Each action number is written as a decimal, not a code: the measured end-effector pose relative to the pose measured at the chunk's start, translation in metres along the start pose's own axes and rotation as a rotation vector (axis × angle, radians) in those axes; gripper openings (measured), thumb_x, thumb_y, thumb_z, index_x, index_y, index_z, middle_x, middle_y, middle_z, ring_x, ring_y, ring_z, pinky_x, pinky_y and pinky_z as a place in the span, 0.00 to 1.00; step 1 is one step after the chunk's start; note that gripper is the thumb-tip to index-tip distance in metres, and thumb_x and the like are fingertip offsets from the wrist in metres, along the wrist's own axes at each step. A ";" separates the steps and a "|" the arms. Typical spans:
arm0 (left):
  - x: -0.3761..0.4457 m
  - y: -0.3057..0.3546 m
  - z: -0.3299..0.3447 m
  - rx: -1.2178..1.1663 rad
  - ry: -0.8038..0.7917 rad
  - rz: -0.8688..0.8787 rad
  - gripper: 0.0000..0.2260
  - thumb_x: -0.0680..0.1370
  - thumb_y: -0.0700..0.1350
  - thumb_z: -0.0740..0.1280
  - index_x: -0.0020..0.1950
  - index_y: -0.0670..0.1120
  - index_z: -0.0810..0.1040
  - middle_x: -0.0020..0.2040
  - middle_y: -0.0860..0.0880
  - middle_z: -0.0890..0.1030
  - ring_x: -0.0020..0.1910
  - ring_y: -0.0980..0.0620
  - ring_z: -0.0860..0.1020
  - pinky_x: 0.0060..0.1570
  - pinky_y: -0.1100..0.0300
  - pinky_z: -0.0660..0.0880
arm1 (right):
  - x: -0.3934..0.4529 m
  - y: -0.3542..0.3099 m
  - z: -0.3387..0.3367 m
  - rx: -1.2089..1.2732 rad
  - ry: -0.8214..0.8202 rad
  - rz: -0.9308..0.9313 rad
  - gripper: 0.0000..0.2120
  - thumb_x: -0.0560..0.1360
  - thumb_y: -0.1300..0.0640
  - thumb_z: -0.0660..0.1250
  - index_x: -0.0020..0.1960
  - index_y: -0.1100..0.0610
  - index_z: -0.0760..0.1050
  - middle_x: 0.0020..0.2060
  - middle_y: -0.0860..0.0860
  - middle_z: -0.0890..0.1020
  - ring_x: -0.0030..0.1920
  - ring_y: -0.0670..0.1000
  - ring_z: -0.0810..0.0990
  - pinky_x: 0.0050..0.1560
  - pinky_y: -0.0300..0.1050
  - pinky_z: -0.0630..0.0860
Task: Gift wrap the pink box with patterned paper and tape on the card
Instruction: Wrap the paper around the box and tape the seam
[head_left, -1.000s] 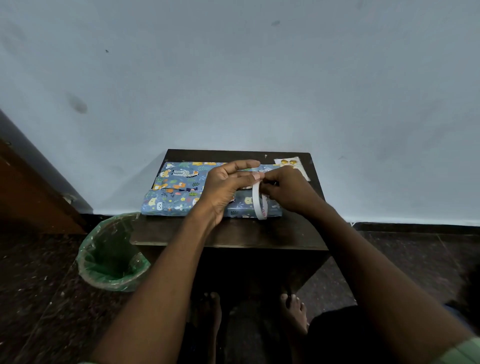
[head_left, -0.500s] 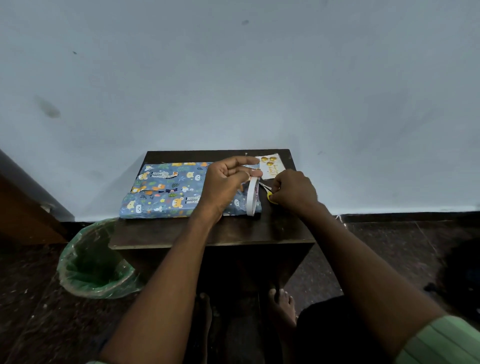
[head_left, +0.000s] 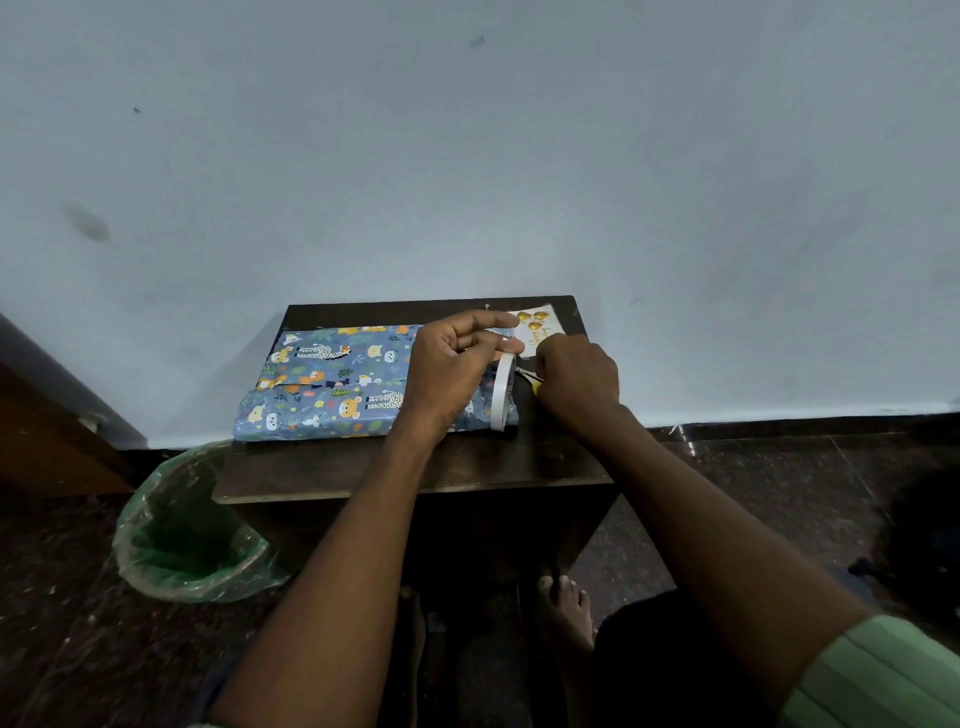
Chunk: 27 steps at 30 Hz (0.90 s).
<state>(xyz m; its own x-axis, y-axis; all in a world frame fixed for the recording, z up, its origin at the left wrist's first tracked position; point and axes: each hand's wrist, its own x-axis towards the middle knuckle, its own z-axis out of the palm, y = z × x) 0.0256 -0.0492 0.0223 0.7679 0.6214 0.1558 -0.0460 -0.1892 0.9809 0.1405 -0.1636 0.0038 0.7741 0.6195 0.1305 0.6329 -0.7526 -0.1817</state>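
I am taping, not folding: the box wrapped in blue animal-patterned paper (head_left: 332, 384) is lying on the dark wooden table (head_left: 415, 467), its pink hidden. My left hand (head_left: 452, 369) is pinching the white ring-shaped tape roll (head_left: 500, 395) at the box's right end, fingers curled on its top edge. My right hand (head_left: 576, 379) is closing on the small yellow-handled scissors (head_left: 530, 378) just beside the roll. The white card with gold balloons (head_left: 537, 327) is waiting behind both hands. Next, I judge, I am needing to cut a strip cleanly, keeping it from curling onto itself.
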 end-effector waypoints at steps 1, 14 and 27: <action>0.000 0.000 0.000 0.010 0.005 0.003 0.16 0.80 0.30 0.63 0.56 0.43 0.87 0.43 0.46 0.90 0.51 0.44 0.88 0.56 0.41 0.84 | -0.001 0.000 -0.001 -0.008 0.001 0.006 0.10 0.79 0.59 0.67 0.60 0.59 0.78 0.56 0.58 0.82 0.58 0.60 0.79 0.44 0.48 0.71; 0.006 -0.005 -0.009 0.066 0.016 0.043 0.17 0.75 0.35 0.63 0.55 0.48 0.87 0.44 0.49 0.90 0.51 0.46 0.88 0.55 0.33 0.81 | 0.010 0.045 -0.055 0.668 -0.174 -0.029 0.20 0.75 0.74 0.64 0.52 0.53 0.87 0.37 0.60 0.80 0.46 0.61 0.86 0.45 0.55 0.87; 0.010 -0.008 -0.007 0.094 -0.018 0.074 0.22 0.75 0.29 0.62 0.58 0.49 0.87 0.46 0.53 0.90 0.48 0.35 0.85 0.37 0.58 0.73 | 0.009 0.035 -0.069 0.585 -0.331 -0.121 0.17 0.71 0.65 0.76 0.55 0.49 0.87 0.48 0.58 0.85 0.35 0.47 0.74 0.39 0.42 0.73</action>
<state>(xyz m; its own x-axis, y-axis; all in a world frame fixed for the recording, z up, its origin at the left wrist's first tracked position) 0.0294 -0.0365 0.0167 0.7760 0.5895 0.2243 -0.0436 -0.3046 0.9515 0.1706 -0.1994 0.0655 0.5945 0.7972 -0.1049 0.5307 -0.4871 -0.6936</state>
